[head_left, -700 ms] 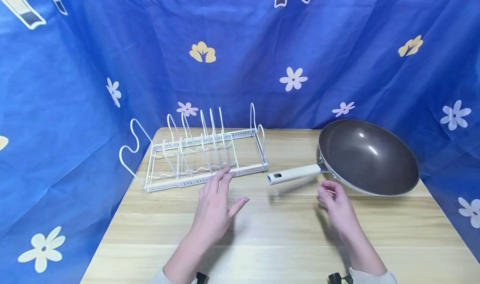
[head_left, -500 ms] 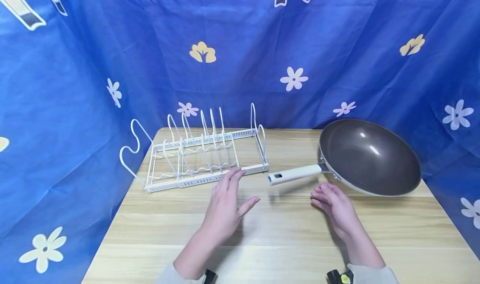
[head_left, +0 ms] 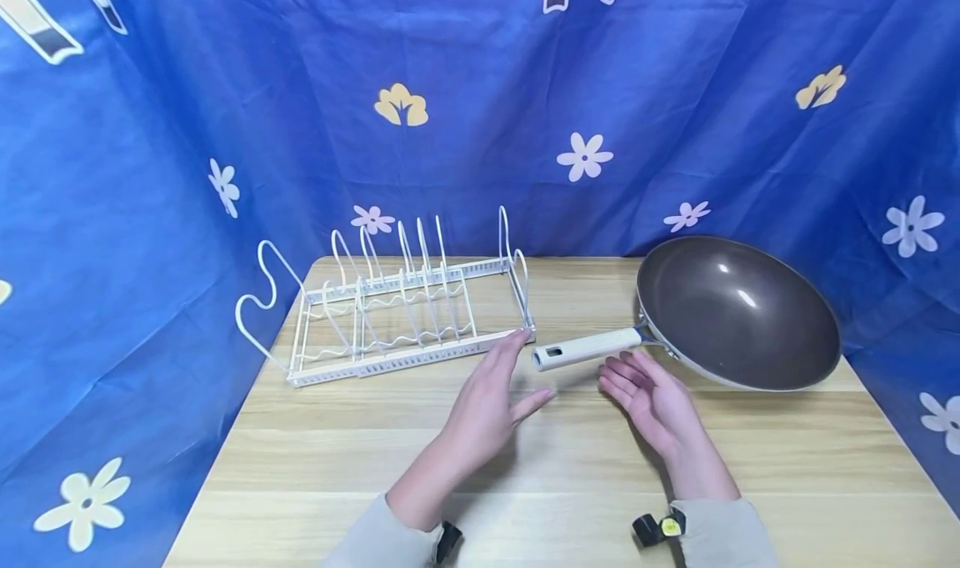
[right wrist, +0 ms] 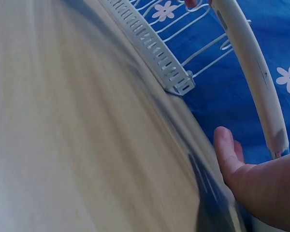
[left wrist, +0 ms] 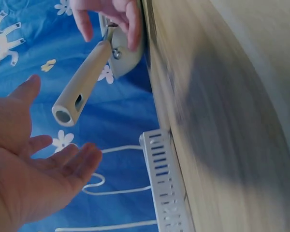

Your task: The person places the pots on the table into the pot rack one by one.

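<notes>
A wok [head_left: 738, 314] with a dark brown inside stands at the right of the table, its pale handle [head_left: 587, 349] pointing left. Just below the handle's root is my right hand [head_left: 656, 401], palm turned up, fingers loosely bent and holding nothing. My left hand [head_left: 491, 397] hovers left of the handle's free end, thumb spread and fingers extended. In the left wrist view the handle [left wrist: 79, 87] lies beyond the left fingertips, with a gap between. The right wrist view has the handle [right wrist: 253, 67] passing above the right thumb.
A white wire rack [head_left: 408, 318] with upright dividers stands at the back left of the wooden table [head_left: 555, 501]; its front right corner is close to my left fingertips. A blue patterned curtain [head_left: 480, 92] hangs behind and at both sides.
My left hand has moved right, from the front of the rack toward the handle's end. My right hand has shifted slightly left and turned palm up, its fingers uncurling. The wok stays put.
</notes>
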Motion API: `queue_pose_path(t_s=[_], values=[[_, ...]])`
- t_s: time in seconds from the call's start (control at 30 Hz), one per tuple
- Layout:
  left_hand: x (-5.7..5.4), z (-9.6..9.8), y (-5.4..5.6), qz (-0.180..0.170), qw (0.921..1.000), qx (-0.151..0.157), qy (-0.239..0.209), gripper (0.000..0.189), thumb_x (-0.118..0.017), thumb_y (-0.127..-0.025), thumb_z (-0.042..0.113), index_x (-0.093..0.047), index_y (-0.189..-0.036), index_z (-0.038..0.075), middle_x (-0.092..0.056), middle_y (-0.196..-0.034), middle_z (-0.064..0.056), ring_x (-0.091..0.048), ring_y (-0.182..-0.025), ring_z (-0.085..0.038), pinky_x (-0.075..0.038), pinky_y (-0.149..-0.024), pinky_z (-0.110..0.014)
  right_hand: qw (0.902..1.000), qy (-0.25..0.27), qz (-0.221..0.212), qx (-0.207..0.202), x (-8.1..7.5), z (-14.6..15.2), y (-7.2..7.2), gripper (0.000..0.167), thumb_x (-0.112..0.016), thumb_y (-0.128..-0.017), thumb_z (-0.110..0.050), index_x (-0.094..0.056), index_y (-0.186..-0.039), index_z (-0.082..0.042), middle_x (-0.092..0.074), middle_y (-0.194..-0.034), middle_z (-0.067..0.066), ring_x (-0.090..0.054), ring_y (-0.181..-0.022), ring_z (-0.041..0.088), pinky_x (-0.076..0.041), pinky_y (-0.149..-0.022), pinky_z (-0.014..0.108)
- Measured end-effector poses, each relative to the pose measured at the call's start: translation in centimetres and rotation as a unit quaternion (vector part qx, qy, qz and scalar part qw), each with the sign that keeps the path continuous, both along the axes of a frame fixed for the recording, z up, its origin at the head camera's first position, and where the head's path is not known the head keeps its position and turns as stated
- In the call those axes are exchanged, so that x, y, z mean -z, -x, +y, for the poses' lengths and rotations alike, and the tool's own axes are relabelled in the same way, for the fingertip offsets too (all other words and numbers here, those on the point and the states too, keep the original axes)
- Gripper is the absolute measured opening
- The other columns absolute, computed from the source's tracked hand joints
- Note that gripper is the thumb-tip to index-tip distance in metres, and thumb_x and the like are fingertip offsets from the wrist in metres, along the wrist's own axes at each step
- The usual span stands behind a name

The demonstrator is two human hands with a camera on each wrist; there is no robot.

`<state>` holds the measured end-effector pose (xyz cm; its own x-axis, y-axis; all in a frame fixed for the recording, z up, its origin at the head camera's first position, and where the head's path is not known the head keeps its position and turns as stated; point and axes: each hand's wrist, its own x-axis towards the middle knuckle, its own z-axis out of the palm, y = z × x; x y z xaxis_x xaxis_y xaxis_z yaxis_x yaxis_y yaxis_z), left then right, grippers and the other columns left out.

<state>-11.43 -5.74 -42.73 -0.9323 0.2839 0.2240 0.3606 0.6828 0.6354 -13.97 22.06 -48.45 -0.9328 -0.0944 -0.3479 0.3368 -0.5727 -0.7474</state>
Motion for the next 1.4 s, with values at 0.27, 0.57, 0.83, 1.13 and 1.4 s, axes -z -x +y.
queue_pose_path(t_s=[0.27, 0.57, 0.83, 1.13, 1.4], values=[[0.6, 1.4, 1.4, -0.113, 0.9821, 0.015, -0.15, 0.083, -0.082, -0.098, 0.033, -0.04, -0.166, 0.012, -0.061, -0.158, -0.017, -0.077, -0.119, -0.03, -0.065, -0.102, -0.036, 0.9964, 0.084, -0.012, 0.002, -0.3, -0.6, 1.3, 0.02, -0.051, -0.115, -0.034, -0.063, -0.121, -0.019, -0.075, -0.118, 0.004, -0.073, -0.124, 0.018, -0.037, -0.132, 0.042], [1.8, 2.4, 3.3, -0.243, 0.925, 0.024, -0.291, 0.071, -0.084, -0.096, 0.016, -0.051, -0.158, 0.011, -0.075, -0.133, -0.017, -0.078, -0.114, -0.025, -0.065, -0.088, -0.024, 0.984, 0.177, -0.018, 0.012, -0.1, -0.7, 2.6, 0.011, -0.055, -0.113, -0.023, -0.059, -0.119, -0.014, -0.074, -0.122, 0.005, -0.072, -0.124, 0.017, -0.034, -0.135, 0.037], [1.2, 2.5, 4.9, -0.348, 0.8596, 0.055, -0.37, 0.062, -0.078, -0.1, 0.013, -0.054, -0.155, 0.0, -0.076, -0.124, -0.024, -0.081, -0.102, -0.023, -0.065, -0.103, -0.043, 0.9743, 0.222, 0.035, 0.012, 0.7, -0.9, 3.2, 0.012, -0.054, -0.112, -0.01, -0.06, -0.122, -0.011, -0.076, -0.12, 0.01, -0.073, -0.123, 0.021, -0.061, -0.109, 0.035], [1.2, 2.1, 6.4, -0.415, 0.8154, 0.078, -0.395, 0.052, -0.069, -0.1, -0.004, -0.058, -0.151, -0.001, -0.073, -0.116, -0.015, -0.077, -0.091, -0.01, -0.064, -0.105, -0.037, 0.973, 0.216, 0.08, 0.01, 1.0, -1.0, 3.1, 0.018, -0.049, -0.112, -0.001, -0.058, -0.125, -0.01, -0.075, -0.122, 0.011, -0.075, -0.121, 0.021, -0.061, -0.109, 0.033], [1.2, 2.1, 6.5, -0.42, 0.8091, 0.088, -0.402, 0.052, -0.068, -0.1, -0.005, -0.058, -0.151, -0.004, -0.073, -0.129, -0.024, -0.077, -0.092, -0.009, -0.064, -0.101, -0.031, 0.9669, 0.229, 0.113, -0.003, 1.1, -0.8, 2.8, 0.025, -0.042, -0.112, 0.006, -0.056, -0.129, -0.006, -0.076, -0.125, 0.015, -0.075, -0.125, 0.026, -0.059, -0.113, 0.035]])
